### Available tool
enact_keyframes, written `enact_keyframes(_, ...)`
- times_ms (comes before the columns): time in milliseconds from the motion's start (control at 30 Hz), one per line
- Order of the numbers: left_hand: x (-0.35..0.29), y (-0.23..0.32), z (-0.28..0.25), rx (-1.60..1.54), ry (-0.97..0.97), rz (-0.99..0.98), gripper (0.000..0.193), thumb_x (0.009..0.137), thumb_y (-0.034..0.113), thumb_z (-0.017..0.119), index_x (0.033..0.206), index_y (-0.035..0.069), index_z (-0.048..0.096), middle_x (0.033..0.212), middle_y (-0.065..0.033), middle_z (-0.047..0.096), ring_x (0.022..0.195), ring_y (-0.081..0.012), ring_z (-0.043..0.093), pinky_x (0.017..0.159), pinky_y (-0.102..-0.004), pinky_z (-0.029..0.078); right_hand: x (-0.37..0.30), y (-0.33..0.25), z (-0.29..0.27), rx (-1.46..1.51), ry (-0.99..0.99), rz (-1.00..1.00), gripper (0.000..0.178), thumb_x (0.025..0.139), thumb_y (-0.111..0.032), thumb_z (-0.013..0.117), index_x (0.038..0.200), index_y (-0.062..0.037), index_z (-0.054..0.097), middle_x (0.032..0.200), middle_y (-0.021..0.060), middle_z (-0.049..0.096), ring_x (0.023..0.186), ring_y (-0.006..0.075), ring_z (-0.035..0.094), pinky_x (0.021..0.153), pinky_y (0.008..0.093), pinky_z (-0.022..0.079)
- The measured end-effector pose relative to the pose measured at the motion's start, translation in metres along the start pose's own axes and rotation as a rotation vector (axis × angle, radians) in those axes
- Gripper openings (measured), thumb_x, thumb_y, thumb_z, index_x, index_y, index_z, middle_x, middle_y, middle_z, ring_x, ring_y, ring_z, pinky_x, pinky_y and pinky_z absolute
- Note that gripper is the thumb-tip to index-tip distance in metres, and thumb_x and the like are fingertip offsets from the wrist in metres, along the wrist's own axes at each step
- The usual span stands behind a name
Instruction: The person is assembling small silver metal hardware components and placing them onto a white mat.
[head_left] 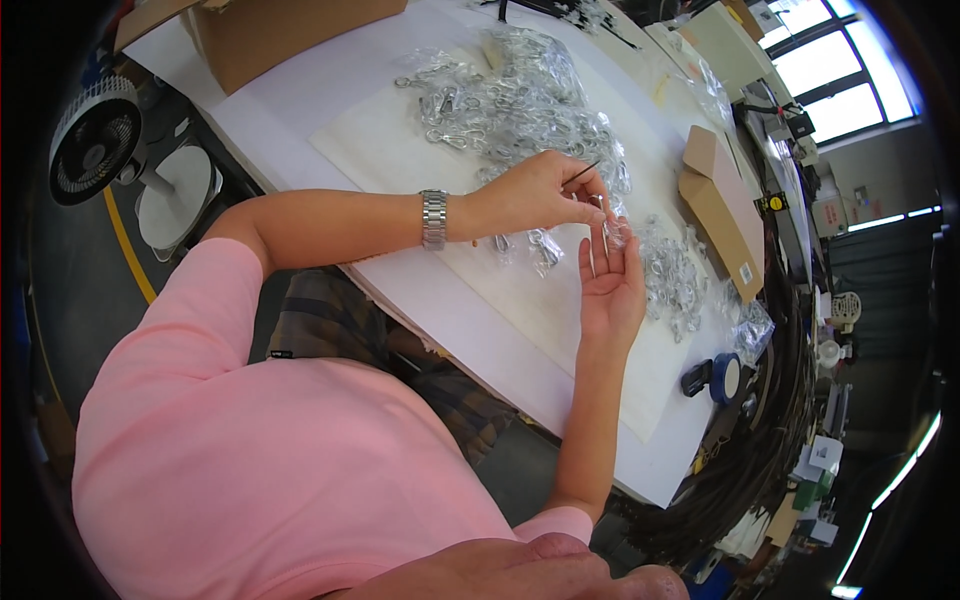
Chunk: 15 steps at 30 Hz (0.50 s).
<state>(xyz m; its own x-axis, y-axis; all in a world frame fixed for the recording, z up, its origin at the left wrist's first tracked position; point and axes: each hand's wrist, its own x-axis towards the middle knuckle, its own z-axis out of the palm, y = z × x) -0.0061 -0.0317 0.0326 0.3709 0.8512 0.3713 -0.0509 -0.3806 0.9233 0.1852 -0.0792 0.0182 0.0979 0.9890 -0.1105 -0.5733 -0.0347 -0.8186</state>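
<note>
My left hand (540,193), with a metal watch (434,220) on its wrist, is closed in a pinch. A thin dark stick-like tool (582,172) juts out between its fingers; its exact kind is unclear. Palm up, my right hand (612,285) meets the left fingertips. Its fingers hold a small clear plastic bag (617,234), whose contents I cannot make out. Beyond the hands lies a large heap of clear bags with shiny metal clips or hooks (535,95). A smaller pile of little metal and clear pieces (668,275) sits right of my right hand.
An open cardboard box (290,40) stands at the far left of the white table (400,300). Another carton (722,205) lies to the right, near a blue tape roll (725,378) and a small black object (697,378). A fan (97,150) stands off the left edge.
</note>
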Motion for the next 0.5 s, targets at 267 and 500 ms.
enact_keyframes(267, -0.006, 0.009, -0.001, -0.206, -0.26, -0.329, 0.017, 0.092, 0.016, 0.072, 0.097, 0.002, 0.063, 0.074, -0.0023, 0.066, 0.055, -0.0063, 0.057, 0.048, -0.0223, 0.04, -0.002, -0.002, 0.0, 0.008, 0.041, 0.012, 0.036, 0.106, -0.024, 0.055, 0.131, 0.002, 0.059, 0.135, 0.017, 0.065, 0.122, 0.0244, 0.064, 0.104, 0.0384, 0.05)
enact_keyframes(500, -0.005, -0.004, 0.001, -0.216, -0.253, -0.358, 0.016, 0.092, 0.018, 0.074, 0.094, 0.003, 0.069, 0.071, 0.0006, 0.065, 0.055, -0.0027, 0.048, 0.05, -0.0192, 0.038, 0.0, -0.002, 0.0, -0.003, 0.038, 0.012, 0.035, 0.106, -0.025, 0.057, 0.127, 0.003, 0.061, 0.128, 0.0174, 0.068, 0.117, 0.0236, 0.066, 0.102, 0.0378, 0.052)
